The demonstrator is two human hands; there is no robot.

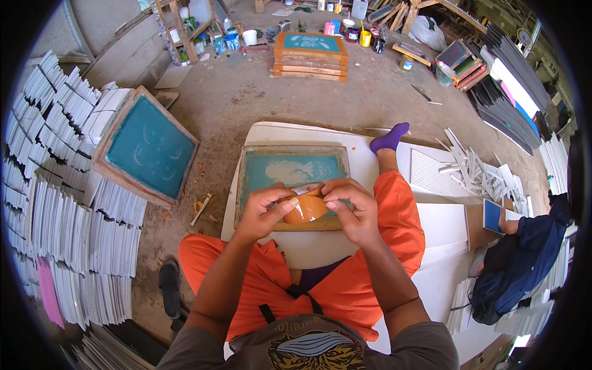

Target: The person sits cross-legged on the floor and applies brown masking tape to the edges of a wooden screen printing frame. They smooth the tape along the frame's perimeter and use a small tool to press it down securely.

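My left hand (266,211) and my right hand (353,209) meet in front of me, thumbs and fingers pinching a roll of shiny brown packing tape (306,211). The roll is tilted between them, and its far edge is partly covered by my fingers. Beneath my hands a screen-printing frame (324,161) with teal mesh and a pale printed shape lies flat on a white board (271,131). My hands hide part of its near side.
Another teal screen frame (148,145) leans against stacked white sheets (68,209) at left. More wooden frames (310,61) are piled ahead, with paint pots around them. A black slipper (169,287), white offcuts (472,163) and a dark blue garment (524,265) lie nearby.
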